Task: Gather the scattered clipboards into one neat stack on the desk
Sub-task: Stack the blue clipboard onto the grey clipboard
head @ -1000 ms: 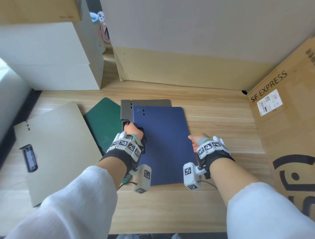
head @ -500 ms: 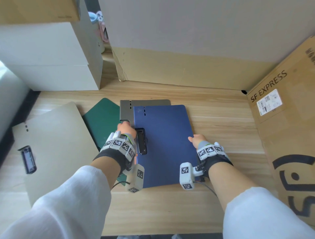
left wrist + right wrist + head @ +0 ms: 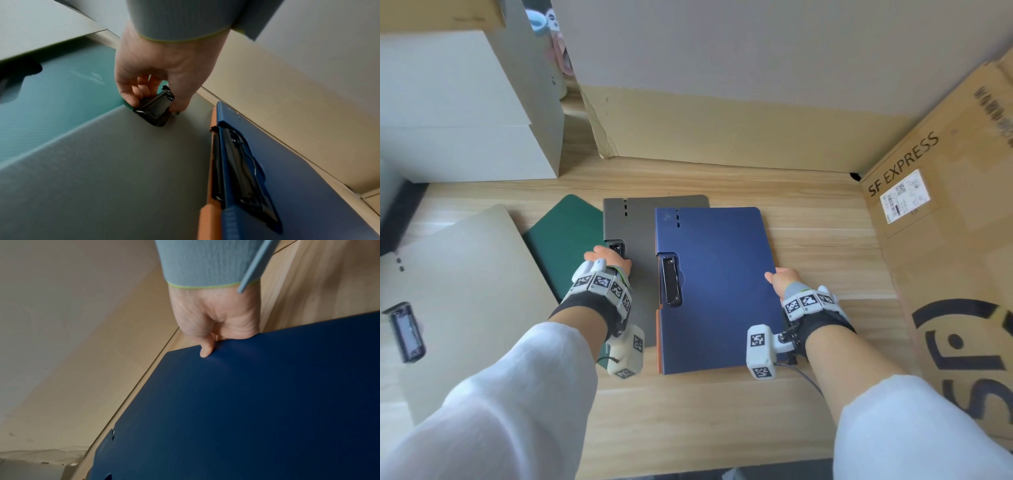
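Note:
A blue clipboard [image 3: 715, 287] lies at the desk's middle on top of an orange one, of which only the left edge [image 3: 209, 211] shows. My right hand [image 3: 780, 279] grips the blue board's right edge, thumb on top [image 3: 205, 352]. Left of it a grey clipboard [image 3: 640, 233] lies partly under the blue and orange boards. My left hand [image 3: 607, 258] pinches the grey board's black clip [image 3: 156, 110]. A green clipboard [image 3: 565, 240] pokes out from under the grey one. A beige clipboard [image 3: 469, 291] with a black clip [image 3: 405, 330] lies at the far left.
A white box [image 3: 465, 113] stands at the back left. A cardboard panel [image 3: 722, 133] runs along the back. A large SF EXPRESS carton [image 3: 945, 257] walls the right side. Bare wooden desk [image 3: 705, 411] lies in front of the boards.
The blue clipboard slid right with my right hand, uncovering more of the grey board. My left hand left the blue board's clip and moved left onto the grey board's clip.

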Motion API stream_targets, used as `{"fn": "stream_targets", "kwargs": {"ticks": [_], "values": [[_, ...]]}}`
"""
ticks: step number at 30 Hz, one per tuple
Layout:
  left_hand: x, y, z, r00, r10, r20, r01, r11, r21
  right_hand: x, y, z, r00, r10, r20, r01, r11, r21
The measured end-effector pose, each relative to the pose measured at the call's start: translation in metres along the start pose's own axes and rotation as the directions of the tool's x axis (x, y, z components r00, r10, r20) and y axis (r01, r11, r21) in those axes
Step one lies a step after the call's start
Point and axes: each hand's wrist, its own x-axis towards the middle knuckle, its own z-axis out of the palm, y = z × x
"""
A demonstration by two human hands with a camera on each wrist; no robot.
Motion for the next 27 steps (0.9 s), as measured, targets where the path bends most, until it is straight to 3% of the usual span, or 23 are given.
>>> {"fn": "stream_targets", "kwargs": {"ticks": [6, 13, 19, 23, 27], "values": [[0.013, -0.014, -0.023, 0.999, -0.021, 0.027, 0.025, 0.984, -0.174, 0.001, 0.005, -0.012, 1.0, -0.006, 0.005, 0.006, 1.0, 0.016], [0.031, -0.04, -0.072, 0.996, 0.092, 0.006, -0.09, 0.984, -0.151, 0.005, 0.002, -0.019, 1.0, -0.026, -0.018, 0.025, 0.999, -0.021], [0.039, -0.075, -0.118, 0.998, 0.057, -0.019, -0.058, 0.997, -0.053, 0.004, 0.001, -0.02, 0.999, 0.005, -0.04, -0.005, 1.0, 0.023], [0.018, -0.064, -0.117, 0.988, 0.151, -0.027, -0.153, 0.981, -0.119, 0.007, 0.002, -0.015, 0.999, -0.011, -0.046, 0.012, 0.999, 0.034], [-0.011, -0.026, -0.084, 0.974, 0.223, 0.045, -0.214, 0.965, -0.152, 0.013, 0.003, -0.017, 0.999, -0.011, -0.043, 0.014, 0.998, 0.063]]}}
